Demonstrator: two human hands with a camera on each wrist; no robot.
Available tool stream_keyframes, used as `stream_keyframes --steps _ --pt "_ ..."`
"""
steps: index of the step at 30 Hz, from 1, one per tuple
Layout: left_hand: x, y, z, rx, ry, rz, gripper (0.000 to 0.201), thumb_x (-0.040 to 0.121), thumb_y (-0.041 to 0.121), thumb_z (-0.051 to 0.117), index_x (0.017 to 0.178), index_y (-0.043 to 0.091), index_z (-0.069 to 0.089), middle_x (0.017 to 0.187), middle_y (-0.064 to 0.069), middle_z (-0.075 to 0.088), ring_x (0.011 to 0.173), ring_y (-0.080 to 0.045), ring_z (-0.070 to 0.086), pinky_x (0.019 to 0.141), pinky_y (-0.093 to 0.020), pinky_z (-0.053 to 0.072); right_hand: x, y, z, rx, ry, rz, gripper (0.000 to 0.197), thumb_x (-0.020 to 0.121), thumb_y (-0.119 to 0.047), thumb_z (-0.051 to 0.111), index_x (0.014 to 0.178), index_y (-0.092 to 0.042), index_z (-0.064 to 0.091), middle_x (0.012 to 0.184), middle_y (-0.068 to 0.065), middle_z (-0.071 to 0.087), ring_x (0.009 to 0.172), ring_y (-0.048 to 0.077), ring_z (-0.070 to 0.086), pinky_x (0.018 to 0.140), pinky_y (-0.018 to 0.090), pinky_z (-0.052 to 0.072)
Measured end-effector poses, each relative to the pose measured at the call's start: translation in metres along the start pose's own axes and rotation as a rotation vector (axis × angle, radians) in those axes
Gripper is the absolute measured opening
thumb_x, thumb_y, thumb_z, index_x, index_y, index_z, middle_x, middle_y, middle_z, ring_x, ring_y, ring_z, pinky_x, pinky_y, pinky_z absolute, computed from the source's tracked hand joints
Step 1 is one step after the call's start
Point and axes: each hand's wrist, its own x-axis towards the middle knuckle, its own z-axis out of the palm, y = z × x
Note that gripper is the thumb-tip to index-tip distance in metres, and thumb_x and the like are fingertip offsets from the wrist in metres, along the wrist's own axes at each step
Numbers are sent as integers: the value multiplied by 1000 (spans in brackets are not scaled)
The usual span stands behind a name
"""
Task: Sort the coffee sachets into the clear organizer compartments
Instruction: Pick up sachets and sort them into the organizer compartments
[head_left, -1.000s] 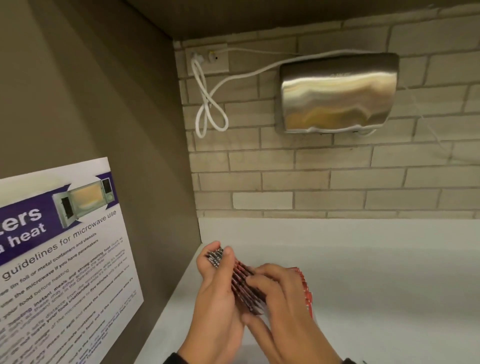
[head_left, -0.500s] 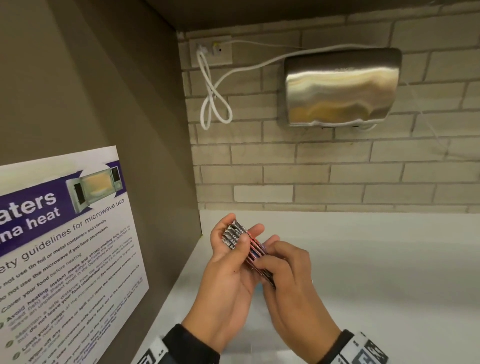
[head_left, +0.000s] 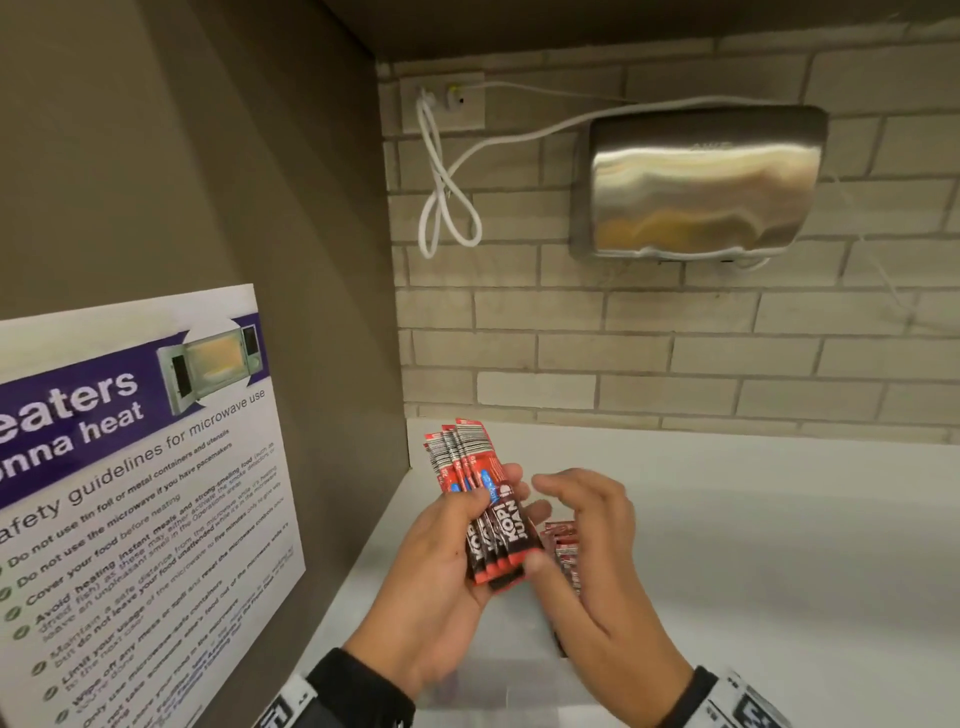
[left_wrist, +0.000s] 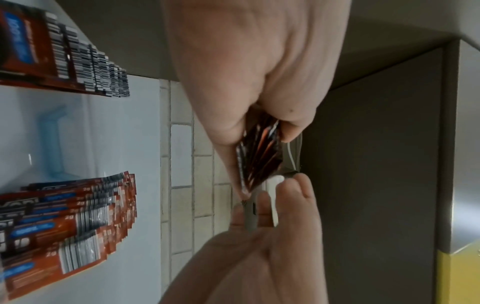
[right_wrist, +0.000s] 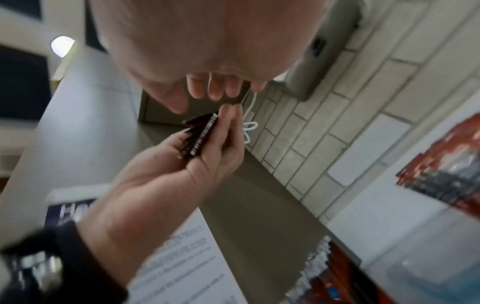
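Left hand (head_left: 441, 566) grips a fanned bundle of Kopi Juan sachets (head_left: 485, 512) above the clear organizer (head_left: 498, 670). Right hand (head_left: 597, 561) hovers loose, empty. Best square the edges, then lower into one compartment.

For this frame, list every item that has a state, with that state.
Left hand: grips the fanned bundle.
Fanned bundle of red-and-black coffee sachets: held upright, above the counter.
Right hand: open, beside the bundle, holds nothing.
Red sachets in the clear organizer: lying stacked.
White power cord: plugged into wall outlet, slack looped.
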Motion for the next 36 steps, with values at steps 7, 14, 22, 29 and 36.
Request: stream_keyframes --steps 7,14,22,29,36 --pt "3 -3 -6 145 70 43 20 91 7 50 102 4 67 94 -20 72 80 -28 70 74 -39 57 17 4 16 302 73 410 32 74 -35 71 101 -40 54 97 -6 50 76 8 50 69 20 48" --pt "9 -12 -16 191 165 55 20 88 -2 55 103 4 67 91 -16 74 78 -27 72 67 -39 60 26 15 15 655 85 624 26 70 -6 76 91 -12 62 86 18 64 69 21 59 63 32 54" --pt "16 -10 -14 137 136 120 20 88 2 54 103 5 66 89 -15 73 74 -23 71 57 -27 57 23 14 14 11 -94 172 35 78 -36 65 112 -29 64 90 -15 47 75 3 53 64 5 38" --pt "16 -13 -23 265 157 126 25 83 -3 62 105 7 66 90 -11 74 78 -24 72 66 -34 56 47 2 -11 136 21 312 30 86 -9 63 105 -31 61 97 -10 53 76 5 53 67 10 43" --pt "9 -11 -22 219 94 120 37 72 15 68 108 8 66 96 -11 74 82 -24 71 68 -33 56 73 0 -27 320 -121 505 30 81 3 65 104 -16 60 84 8 52 58 12 59 55 26 51"
